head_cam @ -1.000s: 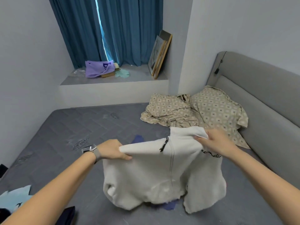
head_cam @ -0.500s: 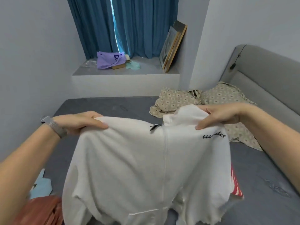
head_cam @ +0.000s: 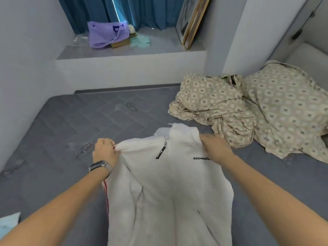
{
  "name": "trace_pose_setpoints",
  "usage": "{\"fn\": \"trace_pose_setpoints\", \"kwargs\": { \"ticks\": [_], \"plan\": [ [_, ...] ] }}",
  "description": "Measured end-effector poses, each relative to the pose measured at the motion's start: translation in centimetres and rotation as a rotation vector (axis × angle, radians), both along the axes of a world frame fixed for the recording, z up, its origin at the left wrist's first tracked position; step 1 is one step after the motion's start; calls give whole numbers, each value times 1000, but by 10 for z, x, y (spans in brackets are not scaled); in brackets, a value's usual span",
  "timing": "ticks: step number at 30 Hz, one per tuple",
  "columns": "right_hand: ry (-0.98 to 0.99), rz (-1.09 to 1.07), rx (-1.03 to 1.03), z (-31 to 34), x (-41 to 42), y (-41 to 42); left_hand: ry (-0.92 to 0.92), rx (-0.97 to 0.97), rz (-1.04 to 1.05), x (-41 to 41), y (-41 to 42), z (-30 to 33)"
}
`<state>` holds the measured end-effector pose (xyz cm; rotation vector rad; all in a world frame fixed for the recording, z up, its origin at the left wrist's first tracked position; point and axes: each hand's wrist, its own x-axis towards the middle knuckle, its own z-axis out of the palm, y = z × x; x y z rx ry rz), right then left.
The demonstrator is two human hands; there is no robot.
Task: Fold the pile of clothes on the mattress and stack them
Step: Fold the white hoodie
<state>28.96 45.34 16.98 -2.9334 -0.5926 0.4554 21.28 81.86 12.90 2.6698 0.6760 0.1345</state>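
Observation:
A white zip-up fleece jacket with a black zipper pull and black script on the chest lies front up on the grey mattress, collar pointing away from me. My left hand, a watch on its wrist, pinches the jacket's left shoulder. My right hand grips the right shoulder beside the collar. A red-and-white striped garment edge peeks out under the jacket's left side. A pale blue garment shows at the bottom left corner.
A crumpled beige patterned duvet cover and a matching pillow lie at the mattress's right, by the grey headboard. Behind, a raised window ledge holds a purple bag and leaning picture frames before blue curtains.
The jacket, held up in the air before me half a second ago, has come down flat onto the mattress. Both hands moved forward and down, still holding its shoulders.

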Motion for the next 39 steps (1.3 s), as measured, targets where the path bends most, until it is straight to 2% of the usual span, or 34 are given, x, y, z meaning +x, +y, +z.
{"fn": "trace_pose_setpoints", "kwargs": {
  "ticks": [2,7,9,12,18,22,29,35,37,39],
  "plan": [
    [3,-139,-12,-68,2,9,55,-14,34,9,-12,-63],
    [318,-215,-176,-221,-48,18,669,-46,-297,-22,-64,-208],
    [371,-282,-178,-264,-69,15,822,25,-394,-40,-79,-253],
    [433,-405,-249,-310,-81,5,930,178,-440,-51,-87,-297],
    [517,-477,-277,-357,-72,0,963,268,-460,-39,-81,-326],
    [556,-466,-299,-359,-69,4,933,285,-465,-47,-79,-330],
    [546,-407,-285,-358,-66,-1,985,287,-458,-41,-84,-327],
    [529,-404,-278,-363,-63,-1,913,301,-293,-51,-107,-327],
    [549,-403,-262,-363,-62,-2,825,231,-172,-55,-123,-324],
    [555,-405,-223,-363,-64,-5,798,210,-172,-70,-134,-332]
  ]
}}
